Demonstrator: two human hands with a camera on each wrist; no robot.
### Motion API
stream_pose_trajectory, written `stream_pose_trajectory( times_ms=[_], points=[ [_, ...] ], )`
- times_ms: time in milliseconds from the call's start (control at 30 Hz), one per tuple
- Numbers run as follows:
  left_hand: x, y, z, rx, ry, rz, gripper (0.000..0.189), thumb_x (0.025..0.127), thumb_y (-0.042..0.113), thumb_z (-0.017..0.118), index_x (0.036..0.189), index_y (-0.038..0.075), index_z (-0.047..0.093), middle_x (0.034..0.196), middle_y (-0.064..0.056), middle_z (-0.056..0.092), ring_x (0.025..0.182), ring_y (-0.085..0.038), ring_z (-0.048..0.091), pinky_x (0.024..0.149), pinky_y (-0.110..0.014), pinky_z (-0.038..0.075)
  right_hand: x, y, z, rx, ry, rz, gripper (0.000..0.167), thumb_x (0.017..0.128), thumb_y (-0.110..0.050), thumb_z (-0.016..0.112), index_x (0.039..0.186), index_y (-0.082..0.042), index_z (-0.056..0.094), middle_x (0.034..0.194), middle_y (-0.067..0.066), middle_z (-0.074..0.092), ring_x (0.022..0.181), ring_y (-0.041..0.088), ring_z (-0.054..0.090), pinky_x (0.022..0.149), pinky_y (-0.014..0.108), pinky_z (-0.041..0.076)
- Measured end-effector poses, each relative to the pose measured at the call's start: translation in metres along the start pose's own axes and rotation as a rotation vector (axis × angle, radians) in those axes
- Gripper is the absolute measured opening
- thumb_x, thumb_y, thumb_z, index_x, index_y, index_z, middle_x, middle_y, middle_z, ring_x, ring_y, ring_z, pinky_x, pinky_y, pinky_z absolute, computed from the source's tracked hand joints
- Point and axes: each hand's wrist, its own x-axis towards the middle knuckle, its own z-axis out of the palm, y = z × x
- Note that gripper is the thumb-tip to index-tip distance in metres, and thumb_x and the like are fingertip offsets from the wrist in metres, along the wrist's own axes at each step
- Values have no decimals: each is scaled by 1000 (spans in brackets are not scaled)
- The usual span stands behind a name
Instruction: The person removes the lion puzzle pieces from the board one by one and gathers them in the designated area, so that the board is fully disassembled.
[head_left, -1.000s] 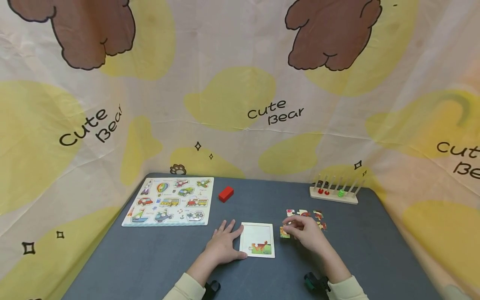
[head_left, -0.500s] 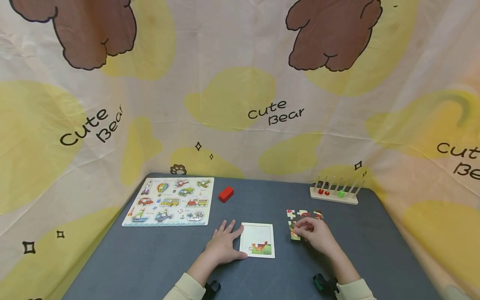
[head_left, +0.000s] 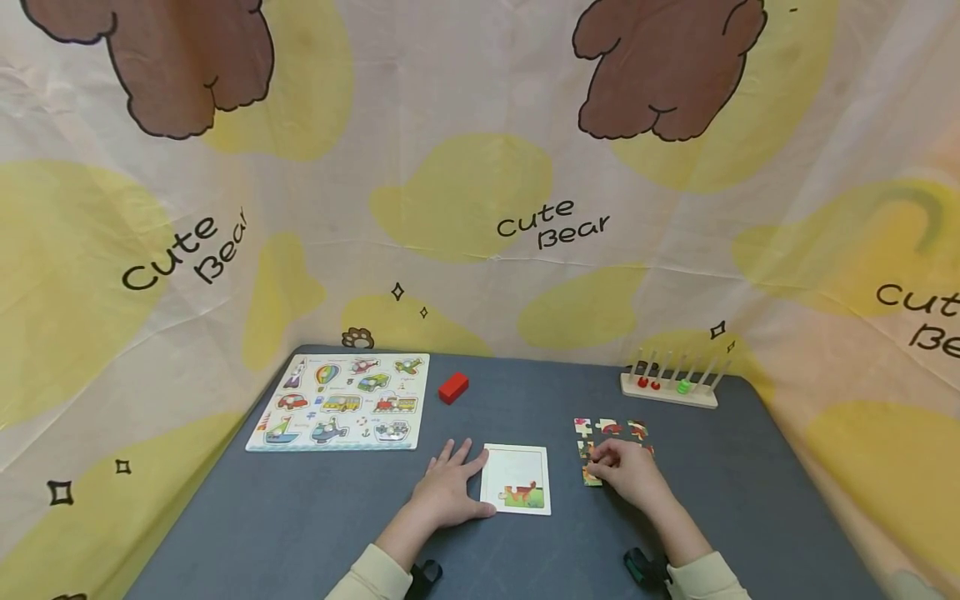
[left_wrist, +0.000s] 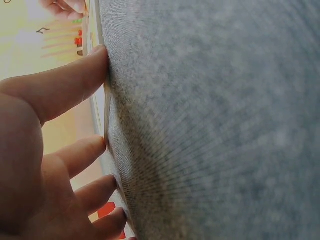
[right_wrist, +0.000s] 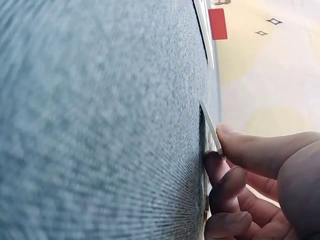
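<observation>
In the head view my left hand [head_left: 444, 492] lies spread at the left side of a small white puzzle frame [head_left: 514, 454]. Its thumb and index finger touch the frame's edge, also seen in the left wrist view. Joined pieces with an orange animal on green [head_left: 522, 496] fill the frame's lower right. My right hand [head_left: 630, 475] pinches a puzzle piece [right_wrist: 212, 127] between thumb and fingers; in the right wrist view the piece is tilted, its far edge close to the tabletop. Several loose puzzle pieces [head_left: 609, 426] lie beyond that hand, partly hidden by it.
A white board with vehicle pictures [head_left: 337, 404] lies at the back left of the grey table [head_left: 337, 533]. Beside it is a red block [head_left: 453, 388]. A wooden peg stand [head_left: 667, 392] with red and green beads is at the back right. A printed curtain hangs behind.
My right hand has moved right with the puzzle piece, away from the frame to the loose pieces, then slightly toward the near side. The left hand stays in place.
</observation>
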Motion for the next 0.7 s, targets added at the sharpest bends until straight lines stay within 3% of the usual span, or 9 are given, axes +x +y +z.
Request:
stream_pose_trajectory(
  times_ms=[300, 700],
  points=[
    [0, 4, -4, -8, -3, 4, 87, 77, 46, 85, 151, 18, 49, 164, -15, 32, 154, -43, 16, 120, -64, 20, 4, -2, -2, -56, 53, -32, 14, 88, -22, 79, 93, -12, 71, 76, -3, 64, 66, 12, 53, 57, 26, 43],
    [0, 2, -2, -8, -5, -1, 88, 76, 47, 85, 152, 20, 49, 164, -13, 31, 154, -42, 16, 120, -64, 21, 1, -26, -5, -11, 56, -66, 21, 87, -20, 80, 102, -9, 72, 80, -2, 64, 71, 13, 54, 59, 25, 46]
  ],
)
